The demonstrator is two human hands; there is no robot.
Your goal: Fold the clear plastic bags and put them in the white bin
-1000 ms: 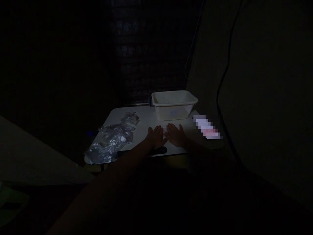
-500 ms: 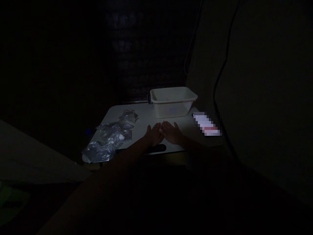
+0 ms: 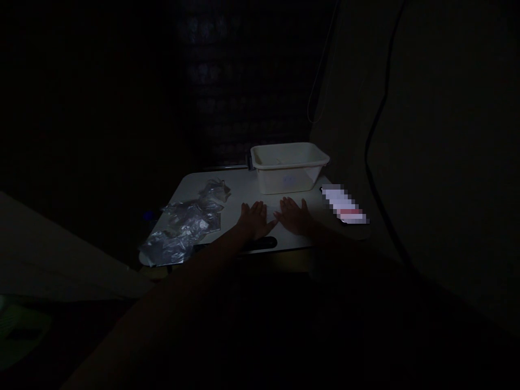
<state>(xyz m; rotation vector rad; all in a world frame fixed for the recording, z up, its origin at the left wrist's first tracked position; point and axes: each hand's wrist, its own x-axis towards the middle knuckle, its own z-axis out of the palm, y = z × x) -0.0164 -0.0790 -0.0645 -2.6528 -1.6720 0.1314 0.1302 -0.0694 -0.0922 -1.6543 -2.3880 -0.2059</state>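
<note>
At the centre of the frame, the left hand (image 3: 252, 221) and the right hand (image 3: 296, 216) lie palm down over a white table (image 3: 239, 189), fingers extended and open, with no grip visible on either side. A faint, thin clear sheet (image 3: 271, 212), probably plastic, lies on the tabletop between the two hands; its nearer edge appears to meet the inner fingers and thumbs, though the dim light does not show whether it continues beneath the palms. The flat, mirrored placement would suit pressing or smoothing a light film, each hand steadying one side. Left of centre, crumpled plastic bags (image 3: 182, 230) spread along the table's edge, within reach of the left hand. Beyond the fingers stands a white tub (image 3: 289, 181), perhaps set back to leave working room; to its right, near the table's side, lies a pixelated bright object (image 3: 345, 205).
</note>
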